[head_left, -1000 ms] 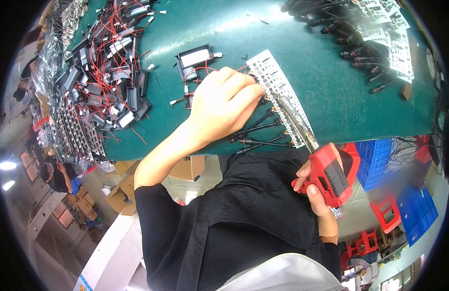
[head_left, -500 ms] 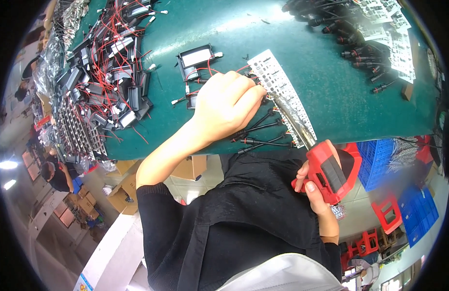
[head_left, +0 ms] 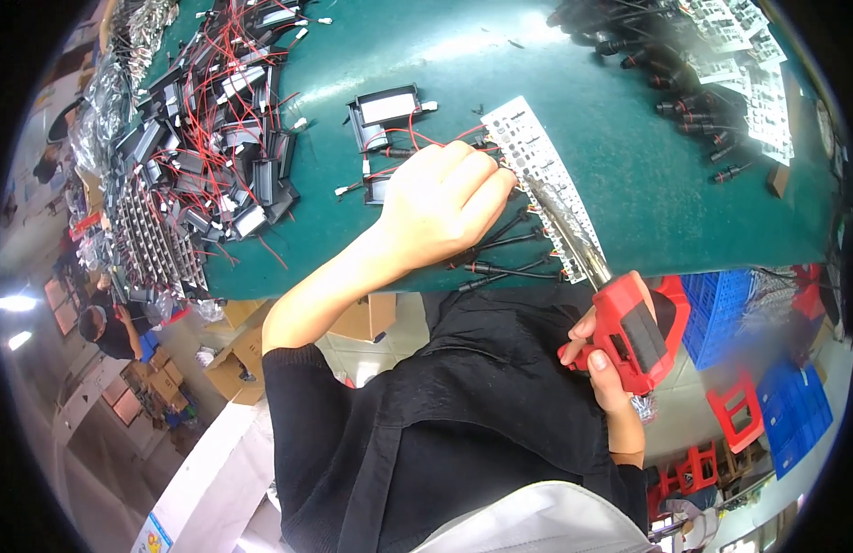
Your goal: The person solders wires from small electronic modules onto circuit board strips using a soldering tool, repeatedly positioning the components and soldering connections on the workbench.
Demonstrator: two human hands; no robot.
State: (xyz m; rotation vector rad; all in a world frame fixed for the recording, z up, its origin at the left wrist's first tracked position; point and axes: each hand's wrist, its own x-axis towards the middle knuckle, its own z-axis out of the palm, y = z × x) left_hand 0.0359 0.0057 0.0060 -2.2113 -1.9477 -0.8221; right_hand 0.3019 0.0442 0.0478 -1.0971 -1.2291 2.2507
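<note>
My right hand (head_left: 611, 369) is wrapped round the handle of a red and black soldering gun (head_left: 634, 336). Its long metal barrel reaches up and left across a white circuit board panel (head_left: 537, 152), with the tip close to my left fingertips. My left hand (head_left: 449, 198) is closed in a pinch at the panel's left edge; what lies between its fingers is hidden. Red wires run by this hand from black housings with white panels (head_left: 388, 105) to the board. Black cables with connectors (head_left: 500, 270) fan out from the panel's lower left edge.
A heap of black housings with red wires (head_left: 214, 138) covers the table's left side. Stacked circuit board strips (head_left: 150, 240) lie at the left edge. At the far right are white board panels (head_left: 767, 106) with black connector cables (head_left: 694, 120). A blue crate (head_left: 717, 318) stands below the right edge.
The whole view has shifted slightly, so the table things appear a little farther right. Both hands keep their grips, and the soldering gun's tip stays by my left fingertips.
</note>
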